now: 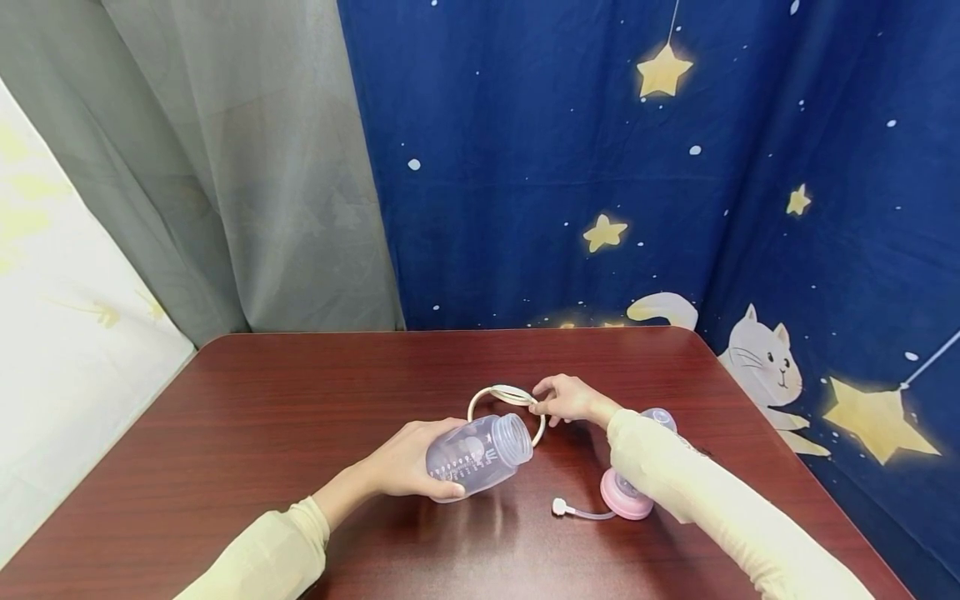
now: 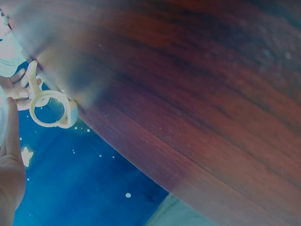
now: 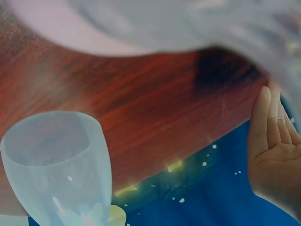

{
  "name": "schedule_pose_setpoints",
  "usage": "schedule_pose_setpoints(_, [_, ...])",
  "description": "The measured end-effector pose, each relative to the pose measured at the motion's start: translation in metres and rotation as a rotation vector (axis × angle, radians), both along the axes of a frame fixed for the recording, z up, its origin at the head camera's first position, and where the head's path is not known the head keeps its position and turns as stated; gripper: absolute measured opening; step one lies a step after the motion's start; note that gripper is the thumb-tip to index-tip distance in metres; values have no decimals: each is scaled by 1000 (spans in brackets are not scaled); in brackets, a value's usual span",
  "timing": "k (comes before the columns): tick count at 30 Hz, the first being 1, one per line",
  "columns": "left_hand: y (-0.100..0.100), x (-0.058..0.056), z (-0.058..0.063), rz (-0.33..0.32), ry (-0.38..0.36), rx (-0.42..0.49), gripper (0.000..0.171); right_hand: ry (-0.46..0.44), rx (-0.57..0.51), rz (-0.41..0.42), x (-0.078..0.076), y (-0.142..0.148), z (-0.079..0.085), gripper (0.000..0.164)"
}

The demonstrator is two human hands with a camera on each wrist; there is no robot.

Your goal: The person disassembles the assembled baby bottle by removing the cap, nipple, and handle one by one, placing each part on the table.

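My left hand grips a clear baby bottle from its left side; the bottle lies tilted above the table, its uncapped threaded neck toward the right. Just behind it is a cream bottle-handle ring, whose looped handles show in the left wrist view. My right hand reaches to the ring's right side, fingertips touching it or very near. In the right wrist view, that hand's fingers look fairly straight. Beneath the right forearm are a pink collar and a clear dome cap, partly hidden by the sleeve.
A thin straw tube with a white end piece lies left of the pink collar. The dark red wooden table extends back to a blue star-patterned curtain and a grey curtain.
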State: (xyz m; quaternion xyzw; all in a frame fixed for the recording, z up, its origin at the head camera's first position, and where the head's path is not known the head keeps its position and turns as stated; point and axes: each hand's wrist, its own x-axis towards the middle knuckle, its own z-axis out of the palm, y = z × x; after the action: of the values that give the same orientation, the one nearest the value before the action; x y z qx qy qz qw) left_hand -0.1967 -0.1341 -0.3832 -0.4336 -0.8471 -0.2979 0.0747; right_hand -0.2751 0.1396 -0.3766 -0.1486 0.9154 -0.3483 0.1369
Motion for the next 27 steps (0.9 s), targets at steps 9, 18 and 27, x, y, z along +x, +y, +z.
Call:
schedule_pose_setpoints(9, [-1, 1, 0, -1, 7, 8, 70, 33, 28, 18, 0, 6, 21, 40])
schedule_pose_setpoints(18, [-1, 2, -1, 0, 19, 6, 71, 54, 29, 59, 2, 10, 39, 38])
schedule_pose_setpoints(27, [-1, 1, -2, -4, 20, 19, 71, 87, 26, 67, 2, 16, 56, 38])
